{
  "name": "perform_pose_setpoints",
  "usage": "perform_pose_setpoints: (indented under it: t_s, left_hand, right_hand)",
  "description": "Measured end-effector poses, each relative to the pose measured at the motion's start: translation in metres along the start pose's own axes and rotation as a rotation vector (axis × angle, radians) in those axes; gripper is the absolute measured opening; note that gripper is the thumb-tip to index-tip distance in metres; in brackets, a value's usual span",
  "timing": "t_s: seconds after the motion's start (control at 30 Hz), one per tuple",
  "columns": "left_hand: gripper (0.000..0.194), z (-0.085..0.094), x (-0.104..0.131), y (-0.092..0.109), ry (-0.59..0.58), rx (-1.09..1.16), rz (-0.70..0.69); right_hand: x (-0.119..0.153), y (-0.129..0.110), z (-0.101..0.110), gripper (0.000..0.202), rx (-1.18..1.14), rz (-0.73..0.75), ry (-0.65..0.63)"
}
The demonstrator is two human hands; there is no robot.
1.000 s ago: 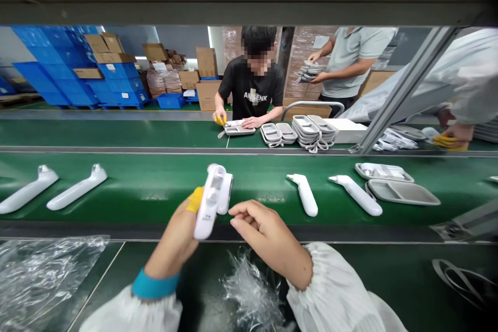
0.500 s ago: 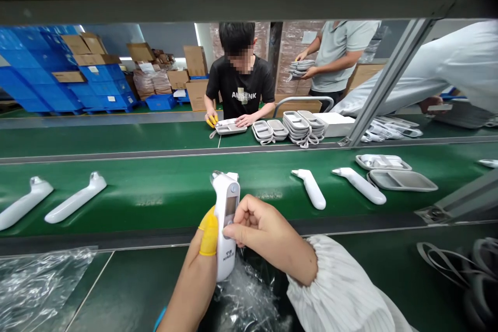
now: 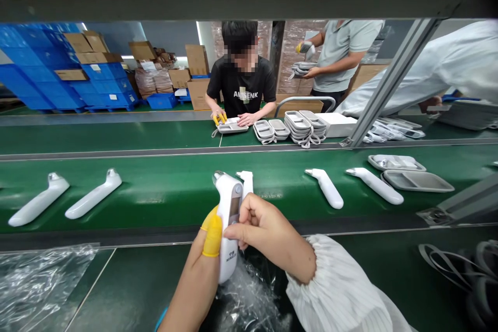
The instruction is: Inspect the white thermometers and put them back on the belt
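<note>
A white ear thermometer [image 3: 229, 228] with a small grey display stands nearly upright in my left hand [image 3: 208, 254], gripped between fingers wearing yellow finger cots. My right hand [image 3: 260, 225] is closed against the thermometer's front. Its thumb lies below the display and its fingers are curled; anything pinched in them is hidden. Behind the held one, another white thermometer [image 3: 246, 181] lies on the green conveyor belt [image 3: 155, 192]. Clear plastic film [image 3: 252, 290] lies crumpled beneath my hands.
More thermometers [image 3: 95, 194] lie along the belt on both sides. Grey open cases [image 3: 420, 180] sit at its right. A metal post [image 3: 392, 83] slants up on the right. Across the belt, a co-worker [image 3: 241, 83] handles a case beside stacked cases [image 3: 299, 127]. Plastic sheeting [image 3: 42, 280] lies lower left.
The thermometers and open cases on the belt have shifted right. My hands keep nearly the same hold. A standing person's gloved hand has lifted off the cases they hold.
</note>
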State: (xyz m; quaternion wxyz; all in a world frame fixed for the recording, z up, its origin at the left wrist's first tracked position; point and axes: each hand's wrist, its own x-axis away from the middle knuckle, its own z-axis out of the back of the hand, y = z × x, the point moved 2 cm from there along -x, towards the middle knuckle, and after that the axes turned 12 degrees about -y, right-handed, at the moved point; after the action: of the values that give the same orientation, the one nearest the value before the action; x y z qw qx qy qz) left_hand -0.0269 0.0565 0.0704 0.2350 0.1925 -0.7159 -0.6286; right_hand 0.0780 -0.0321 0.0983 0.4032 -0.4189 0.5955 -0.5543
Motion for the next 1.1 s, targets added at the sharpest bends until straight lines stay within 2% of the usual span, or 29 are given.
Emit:
perform_pose_setpoints:
  t_s: [0.2,0.3,0.4,0.5,0.6,0.63,0.7,0.77,0.83,0.9,0.97,1.03,1.1]
  left_hand:
    - [0.051,0.004,-0.005,-0.004,0.025,-0.022,0.022]
    - [0.054,0.007,-0.005,-0.002,0.083,-0.113,-0.033]
    - [0.058,0.003,-0.002,-0.001,0.078,-0.255,-0.109]
    - [0.055,0.003,-0.003,0.001,0.041,-0.363,-0.17]
    - [0.054,0.022,-0.023,0.003,0.135,-0.445,-0.162]
    - [0.055,0.034,-0.035,0.003,0.193,-0.494,-0.148]
    - [0.056,0.06,-0.067,0.002,0.288,-0.637,-0.103]
    - [0.051,0.083,-0.102,-0.006,0.264,-0.737,-0.049]
    - [0.049,0.1,-0.134,-0.018,0.257,-0.834,0.017]
    - [0.05,0.11,-0.155,-0.03,0.282,-0.924,0.087]
    - [0.049,0.121,-0.167,-0.036,0.326,-0.995,0.149]
    - [0.051,0.137,-0.169,-0.03,0.41,-1.047,0.198]
    - [0.057,0.161,-0.165,-0.015,0.551,-1.089,0.23]
  right_hand:
    - [0.002,-0.003,0.004,0.007,0.045,-0.026,-0.095]
    - [0.005,-0.006,-0.002,0.003,0.356,0.088,-0.021]
    - [0.006,-0.008,-0.01,0.012,0.739,0.195,0.092]
    - [0.005,-0.008,-0.005,0.013,0.973,0.108,0.198]
    - [0.005,-0.004,0.009,0.011,1.144,-0.083,0.248]
    - [0.006,0.0,0.01,0.011,1.194,-0.133,0.203]
    - [0.009,0.014,0.005,0.012,1.272,-0.191,0.003]
    - [0.012,0.034,-0.01,0.014,1.308,-0.223,-0.258]
    - [0.015,0.053,-0.024,0.02,1.312,-0.29,-0.419]
    - [0.016,0.065,-0.031,0.025,1.307,-0.328,-0.475]
    - [0.016,0.069,-0.028,0.025,1.289,-0.295,-0.5]
    - [0.016,0.066,-0.02,0.023,1.257,-0.225,-0.531]
    - [0.017,0.058,-0.011,0.022,1.207,-0.167,-0.538]
